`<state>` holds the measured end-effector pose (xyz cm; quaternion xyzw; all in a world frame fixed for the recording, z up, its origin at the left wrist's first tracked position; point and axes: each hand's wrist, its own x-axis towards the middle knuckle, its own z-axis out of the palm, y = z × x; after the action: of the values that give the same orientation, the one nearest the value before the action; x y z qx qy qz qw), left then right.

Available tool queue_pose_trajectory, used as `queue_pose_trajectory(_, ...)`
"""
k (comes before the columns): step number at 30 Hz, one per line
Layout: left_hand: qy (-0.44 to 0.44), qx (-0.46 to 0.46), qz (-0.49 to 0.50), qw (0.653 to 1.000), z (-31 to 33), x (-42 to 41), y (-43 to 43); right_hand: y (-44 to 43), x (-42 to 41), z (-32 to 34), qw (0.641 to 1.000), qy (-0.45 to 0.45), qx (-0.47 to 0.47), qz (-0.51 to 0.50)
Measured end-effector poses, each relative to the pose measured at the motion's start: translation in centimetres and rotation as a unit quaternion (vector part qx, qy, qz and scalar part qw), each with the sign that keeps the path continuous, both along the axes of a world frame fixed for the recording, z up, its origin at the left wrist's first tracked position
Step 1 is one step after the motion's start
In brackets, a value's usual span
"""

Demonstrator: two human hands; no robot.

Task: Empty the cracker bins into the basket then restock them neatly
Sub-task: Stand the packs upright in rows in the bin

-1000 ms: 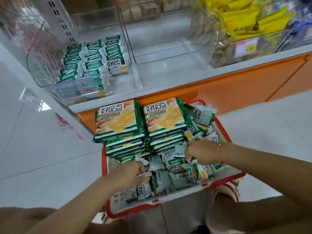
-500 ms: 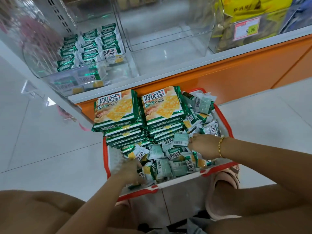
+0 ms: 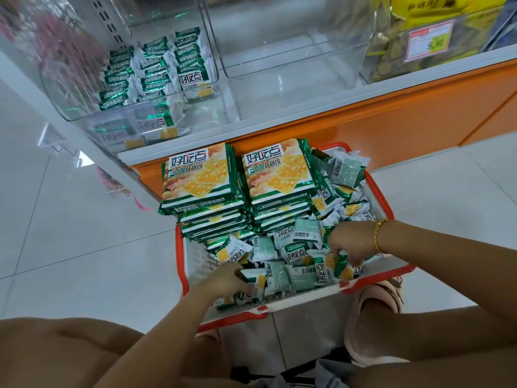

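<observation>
Shop floor, basket (image 3: 380, 189), fingers (image 3: 353, 258) curled among packets (image 3: 296, 250)

A basket (image 3: 377, 189) is set on the floor (image 3: 70, 247) just before the shelf (image 3: 279, 119). In its far half, 2 stacks of large cracker packs (image 3: 237, 186) are placed side by side; small packets (image 3: 296, 256) are heaped in the near half and along the right side. The left hand (image 3: 223, 281) is sunk among the packets at the near left, the right hand (image 3: 349, 242) at the near right. On the shelf, 3 bins are lined up: the left bin (image 3: 70, 107) holds rows of packets, the middle bin (image 3: 293, 51) is beside it, and the right bin (image 3: 391, 57) carries a price tag (image 3: 428, 42).
</observation>
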<state>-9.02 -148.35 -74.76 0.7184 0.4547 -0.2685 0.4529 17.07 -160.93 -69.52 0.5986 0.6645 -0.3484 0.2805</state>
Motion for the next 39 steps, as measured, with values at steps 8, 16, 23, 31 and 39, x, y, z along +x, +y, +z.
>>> queue_pose_trajectory(8, -0.137, -0.023, 0.199, 0.97, 7.0, 4.1, -0.4, 3.0, 1.7, 6.3, 0.944, 0.225, 0.023, -0.241)
queue_pose_trajectory(16, -0.299, -0.12, 0.287, 0.902, 16.4, 4.2, 2.2, 5.6, 2.6, 15.9, 0.849, 0.387, 0.224, -0.282)
queue_pose_trajectory(23, -0.319, -0.05, 0.239, 0.916, 20.1, 3.4, 3.9, 7.6, -1.6, 20.7, 0.85, 0.416, 0.249, -0.208)
queue_pose_trajectory(31, -0.393, -0.14, 0.263, 0.87, 23.8, 3.3, 5.9, 10.4, -4.9, 21.3, 0.806, 0.396, 0.363, -0.248)
queue_pose_trajectory(39, -0.445, -0.079, 0.21, 0.867, 24.9, 2.5, 9.6, 15.1, -5.5, 24.0, 0.816, 0.301, 0.461, -0.177)
